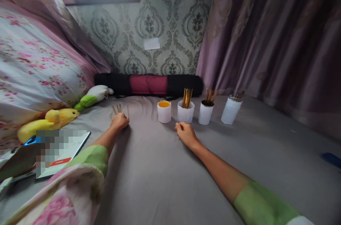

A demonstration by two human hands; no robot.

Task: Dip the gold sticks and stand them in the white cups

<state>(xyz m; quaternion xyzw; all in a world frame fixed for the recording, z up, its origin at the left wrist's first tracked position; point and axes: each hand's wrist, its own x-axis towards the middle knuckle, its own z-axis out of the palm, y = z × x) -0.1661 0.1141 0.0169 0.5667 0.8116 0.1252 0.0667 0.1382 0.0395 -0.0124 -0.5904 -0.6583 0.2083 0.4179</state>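
Observation:
My left hand (120,121) is closed round several thin brown sticks (117,109), which stick up past the fingers. It is over the grey sheet, left of the row of white cups. My right hand (187,134) hovers or rests just in front of a white cup (185,115) that holds upright golden sticks (187,98). Its fingers are curled together, and whatever may be inside them is hidden. To the left is a white cup with a yellow inside (164,114). On the right stands a white cup with a dark inside (205,115) and brownish sticks (210,96).
Farthest right, a taller white container (231,111) leans, with dark items at its top. A black and maroon roll (149,84) lies along the wall. Plush toys (64,116) and a tablet-like flat object (71,154) lie on the left. A blue object (331,159) is at right.

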